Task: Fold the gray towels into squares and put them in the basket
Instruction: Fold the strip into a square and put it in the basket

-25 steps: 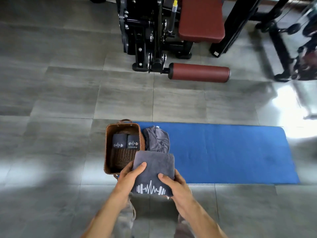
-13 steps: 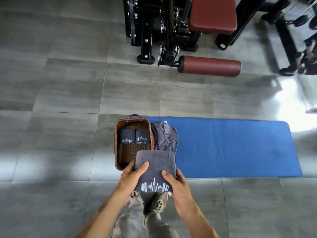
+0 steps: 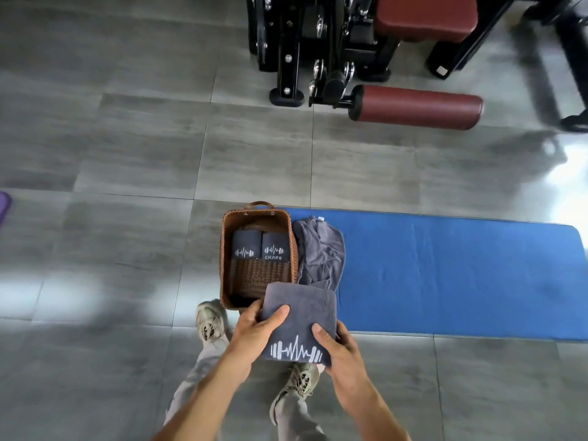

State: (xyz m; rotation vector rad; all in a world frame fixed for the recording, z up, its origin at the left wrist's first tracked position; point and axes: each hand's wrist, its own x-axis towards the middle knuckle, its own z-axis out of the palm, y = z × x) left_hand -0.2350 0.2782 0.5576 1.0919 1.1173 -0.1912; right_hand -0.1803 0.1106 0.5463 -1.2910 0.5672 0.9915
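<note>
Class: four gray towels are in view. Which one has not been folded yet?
The crumpled towel on the blue mat, right of the basket. Two folded ones sit inside; another is held in both hands.

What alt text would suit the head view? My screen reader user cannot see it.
A person's left hand and right hand hold a folded gray towel over the near edge of a brown woven basket holding two folded towels. A crumpled gray towel lies on a blue mat beside the basket.
</note>
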